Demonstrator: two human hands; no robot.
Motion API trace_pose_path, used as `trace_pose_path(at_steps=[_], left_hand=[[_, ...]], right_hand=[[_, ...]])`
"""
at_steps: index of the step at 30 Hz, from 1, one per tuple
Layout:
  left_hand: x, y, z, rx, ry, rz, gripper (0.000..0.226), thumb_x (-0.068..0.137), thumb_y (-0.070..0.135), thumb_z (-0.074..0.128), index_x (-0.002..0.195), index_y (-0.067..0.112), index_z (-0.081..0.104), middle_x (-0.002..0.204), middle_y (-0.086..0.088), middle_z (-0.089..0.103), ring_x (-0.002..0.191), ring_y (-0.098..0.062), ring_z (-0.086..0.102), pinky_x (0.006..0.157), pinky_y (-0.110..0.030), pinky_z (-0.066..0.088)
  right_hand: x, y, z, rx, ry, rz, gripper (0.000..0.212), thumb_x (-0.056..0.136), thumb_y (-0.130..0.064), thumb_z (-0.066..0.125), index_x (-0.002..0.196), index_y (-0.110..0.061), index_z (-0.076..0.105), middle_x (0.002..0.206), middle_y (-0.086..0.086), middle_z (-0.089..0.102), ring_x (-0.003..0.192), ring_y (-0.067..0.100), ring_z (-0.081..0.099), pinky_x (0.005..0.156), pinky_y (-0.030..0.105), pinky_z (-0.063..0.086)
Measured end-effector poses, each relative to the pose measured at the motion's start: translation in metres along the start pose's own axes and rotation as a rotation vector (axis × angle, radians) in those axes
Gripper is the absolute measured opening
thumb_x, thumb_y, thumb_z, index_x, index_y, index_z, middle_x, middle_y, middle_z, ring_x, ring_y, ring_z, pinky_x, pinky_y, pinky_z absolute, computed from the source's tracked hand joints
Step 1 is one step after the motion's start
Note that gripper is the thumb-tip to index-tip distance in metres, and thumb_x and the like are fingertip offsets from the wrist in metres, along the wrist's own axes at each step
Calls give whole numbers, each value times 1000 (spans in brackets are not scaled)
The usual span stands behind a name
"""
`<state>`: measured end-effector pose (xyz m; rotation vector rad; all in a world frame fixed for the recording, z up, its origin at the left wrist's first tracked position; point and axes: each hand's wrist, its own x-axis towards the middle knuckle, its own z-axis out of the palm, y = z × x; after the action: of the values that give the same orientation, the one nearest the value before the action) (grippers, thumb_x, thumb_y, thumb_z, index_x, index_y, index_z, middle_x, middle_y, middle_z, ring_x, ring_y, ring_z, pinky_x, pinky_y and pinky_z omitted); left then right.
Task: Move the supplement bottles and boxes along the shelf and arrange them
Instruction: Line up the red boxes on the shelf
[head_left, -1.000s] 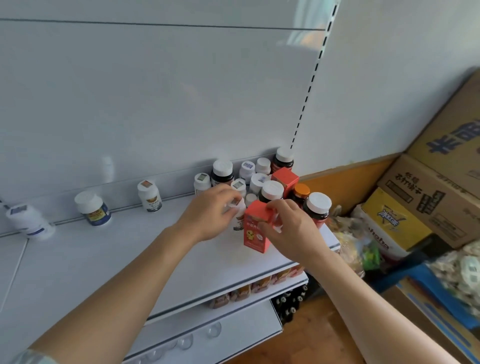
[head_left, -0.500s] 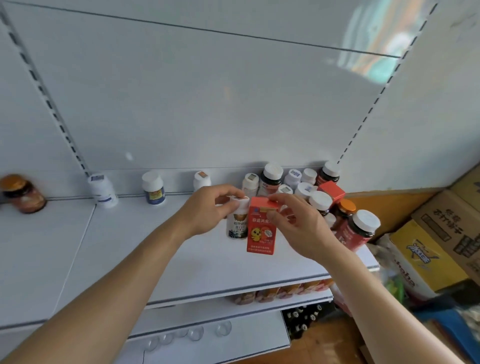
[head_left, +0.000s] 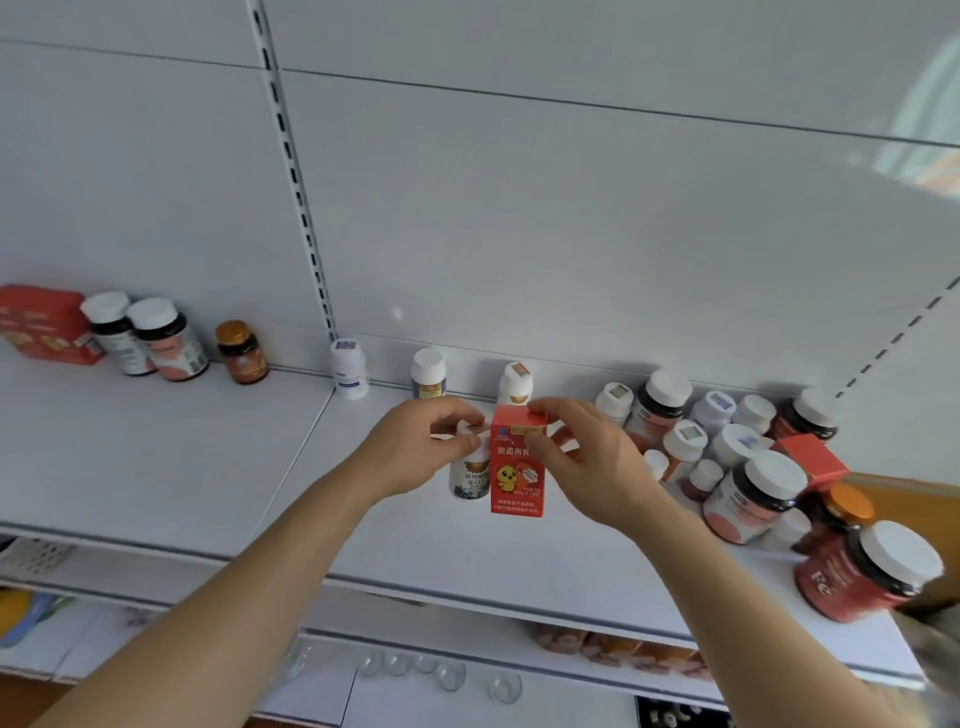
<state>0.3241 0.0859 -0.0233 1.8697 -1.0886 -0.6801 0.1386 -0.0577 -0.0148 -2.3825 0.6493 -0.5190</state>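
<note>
1. White metal shelf (head_left: 171, 467): a flat, smooth panel with a raised back rail. It carries all the stock. Items should slide easily on it, so upright bottles may skid or tip if pushed high up.

2. Cluster of white-capped dark and red supplement bottles (head_left: 748, 493) at the right end of the shelf, packed close together and reaching its front right corner. The large ones look rigid and fairly heavy when full. Take each round the body below the cap; a knock could topple its neighbours.

3. Red rectangular cardboard box with a yellow chick print (head_left: 518, 478): it is mid-shelf, between back rail and front edge, upright; whether its base touches the shelf cannot be told. Judged light, with thin walls that dent under a hard squeeze. Hold it across opposite faces near the top, as now.

4. Right hand (head_left: 587, 467): grasping the red box, thumb on the front face near the top edge, fingers curled over the top and behind it.

5. Small white plastic bottle with a printed label (head_left: 470, 480): just beside the box on its left, touching or nearly touching it. Judged light, rigid and slick; best held round the cap or shoulder.

6. Left hand (head_left: 415, 452): clasped round the cap and upper part of the white bottle.

7. Three small white bottles (head_left: 428, 374) stand apart along the back rail.
</note>
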Motion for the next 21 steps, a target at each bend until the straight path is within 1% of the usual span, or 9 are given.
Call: trace_pose_path(at_steps=[4,6,10,12,14,16,17,19,21], left_hand=[[-13,-5,-10,11,62,-31,20,93,24,65,111,32,68,113,13,69,108,-1,62,97,-36,52],[-19,-9,-17,-23,85,-57,22,94,24,63,115,31,68,117,11,68,111,-5,62,98,-38,52],[-28,-18,-29,-89,92,-98,22,94,23,64,114,32,67,117,5,68,111,-14,64,94,-42,55],[-27,-22,-33,-58,83,-81,21,93,25,65,112,33,67,115,8,69,109,-11,64,92,-43,56],[-24,-20,-36,-19,78,-50,20,91,29,67,110,35,68,112,12,69,108,-6,64,92,-43,56],[-17,-16,-37,31,71,-5,22,89,31,70,111,33,68,111,16,68,106,0,62,92,-37,55],[-11,-11,-36,69,62,25,23,88,33,70,111,32,68,110,18,67,106,2,61,91,-32,53],[3,1,-31,138,33,91,22,87,35,71,109,34,67,108,19,66,102,1,59,83,-22,47],[20,14,-24,194,2,165,22,86,37,72,107,37,67,104,18,65,92,0,59,73,-16,42]], right_hand=[[6,-4,12,51,-60,-37,35,96,-42,57,128,-30,56,114,-14,54,92,-1,60,77,21,52],[10,-8,16,76,-77,-56,34,95,-42,59,127,-31,56,114,-15,55,93,-2,60,77,20,52],[17,-15,24,103,-118,-85,33,91,-42,64,122,-34,57,113,-17,56,88,-1,63,77,28,56],[18,-18,26,105,-126,-75,32,89,-40,67,119,-34,58,112,-16,56,83,1,64,74,29,57],[16,-19,24,101,-123,-54,30,86,-36,71,113,-34,58,110,-14,57,79,1,65,69,25,56],[10,-18,17,76,-107,-21,30,82,-34,74,107,-34,57,107,-14,57,75,0,66,62,19,54],[7,-17,11,57,-97,1,31,82,-34,75,106,-33,56,107,-15,57,74,0,66,61,19,54],[-3,-12,-1,15,-74,63,32,81,-35,75,106,-33,55,107,-16,56,74,-1,67,63,23,57],[-15,-5,-12,-15,-45,126,32,82,-35,73,108,-33,55,108,-17,55,75,-3,67,65,25,58]])
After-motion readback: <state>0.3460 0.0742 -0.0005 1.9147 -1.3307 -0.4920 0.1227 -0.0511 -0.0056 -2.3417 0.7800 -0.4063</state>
